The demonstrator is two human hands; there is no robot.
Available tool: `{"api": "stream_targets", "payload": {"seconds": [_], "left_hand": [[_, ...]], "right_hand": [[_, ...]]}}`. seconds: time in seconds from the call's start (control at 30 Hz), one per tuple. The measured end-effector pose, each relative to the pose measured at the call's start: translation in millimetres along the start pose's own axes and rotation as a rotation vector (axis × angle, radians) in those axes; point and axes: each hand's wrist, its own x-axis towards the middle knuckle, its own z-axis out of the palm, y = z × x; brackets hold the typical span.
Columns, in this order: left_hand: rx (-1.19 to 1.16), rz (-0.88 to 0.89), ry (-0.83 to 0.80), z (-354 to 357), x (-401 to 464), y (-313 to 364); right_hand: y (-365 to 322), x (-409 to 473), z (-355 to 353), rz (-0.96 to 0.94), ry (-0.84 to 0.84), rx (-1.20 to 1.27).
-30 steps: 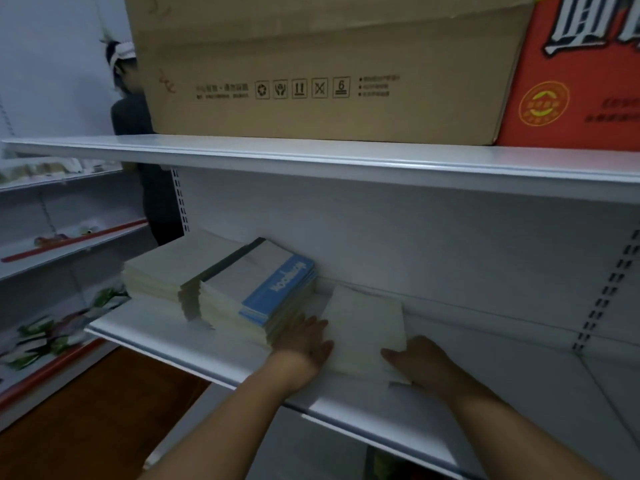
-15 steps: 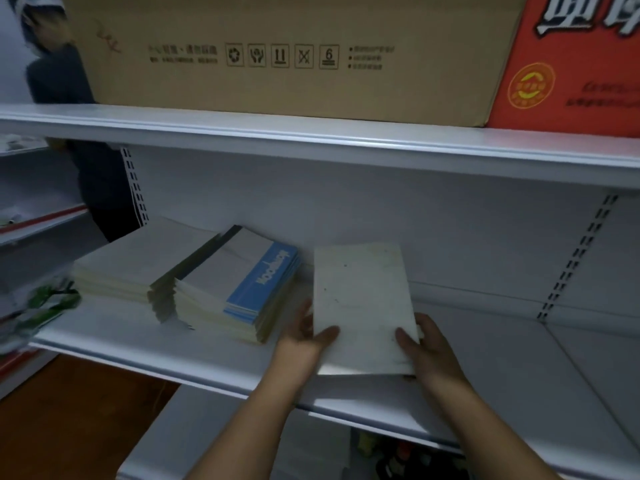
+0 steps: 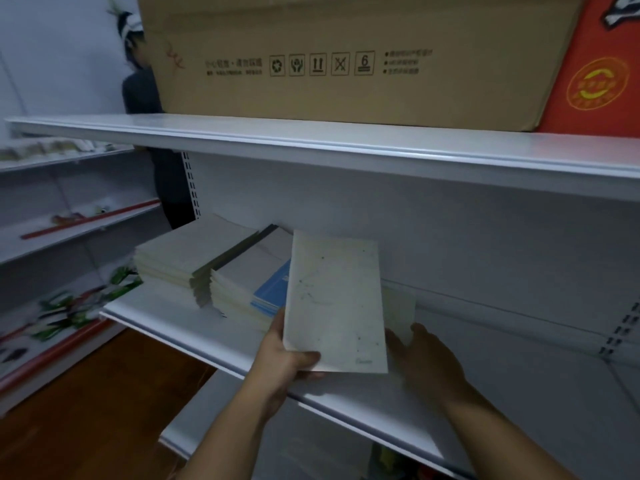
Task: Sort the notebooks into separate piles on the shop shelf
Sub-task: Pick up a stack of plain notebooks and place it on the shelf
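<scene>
A pale, speckled notebook [image 3: 335, 301] is lifted upright above the white shop shelf [image 3: 194, 344], and my left hand [image 3: 285, 358] grips its lower left corner. My right hand [image 3: 427, 360] is off it, low behind its right edge, thumb against a second pale notebook [image 3: 398, 308] on the shelf; its fingers are partly hidden. At the shelf's left end are two piles: plain pale notebooks [image 3: 188, 252], and beside them a pile topped by a blue-banded notebook [image 3: 251, 282].
The upper shelf [image 3: 346, 147] hangs low overhead, carrying a large cardboard box [image 3: 346, 57] and a red box [image 3: 599, 74]. A person [image 3: 140, 88] stands behind the shelf's left end. More shelving [image 3: 69, 233] stands at the left, above a wooden floor [image 3: 86, 393].
The pale notebook came up off the shelf and shifted left, partly covering the blue-banded pile. My right hand let go of it and dropped behind it; my left hand now holds it alone.
</scene>
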Motion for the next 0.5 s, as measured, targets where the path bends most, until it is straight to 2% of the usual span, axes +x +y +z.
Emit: {"api": "stream_targets", "payload": {"seconds": [0.1,0.17,0.3,0.37,0.5], "left_hand": [[0.03,0.009,0.015,-5.5,-1.6,1.1],[0.054,0.016,0.014,-8.7,-3.4,0.9],[0.034,0.004,0.044,-13.0,-5.7,0.4],[0.017,-0.004,0.062,-13.4,-5.0,-2.6],[-0.022,-0.02,0.096,-7.7,-3.6,-10.5]], "right_hand": [[4.7,7.0,11.2,-0.025,-0.107,-0.037],[10.3,8.1,8.8,-0.047,-0.093,0.047],[24.2,11.3,-3.9,-0.003,-0.075,0.026],[31.8,14.0,-9.5,0.079,-0.074,0.152],[38.7,13.0,-18.0,0.102,-0.072,0.506]]}}
